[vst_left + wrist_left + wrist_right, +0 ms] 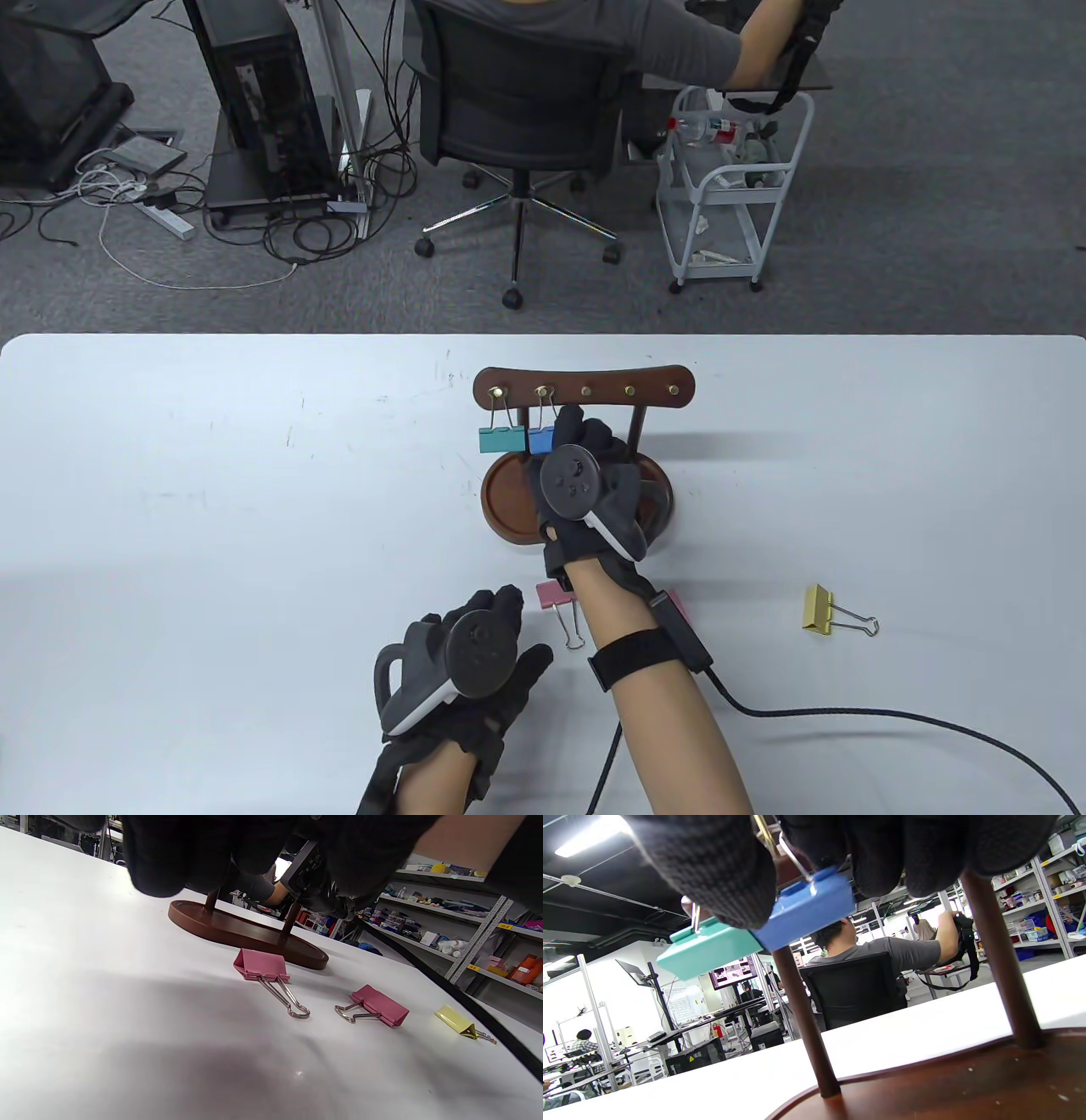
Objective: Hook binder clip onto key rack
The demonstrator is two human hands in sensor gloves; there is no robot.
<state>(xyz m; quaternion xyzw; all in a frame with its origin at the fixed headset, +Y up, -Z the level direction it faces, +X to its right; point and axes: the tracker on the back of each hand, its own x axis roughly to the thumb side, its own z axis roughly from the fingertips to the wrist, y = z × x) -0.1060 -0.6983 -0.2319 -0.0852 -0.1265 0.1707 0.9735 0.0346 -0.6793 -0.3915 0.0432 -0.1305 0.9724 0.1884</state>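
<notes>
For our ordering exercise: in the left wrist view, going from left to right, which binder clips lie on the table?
First pink binder clip in front of the key rack's base → second pink binder clip → yellow binder clip, nearest the black cable.

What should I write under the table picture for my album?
Right hand hangs a blue clip beside the teal clip on the wooden key rack.
</notes>
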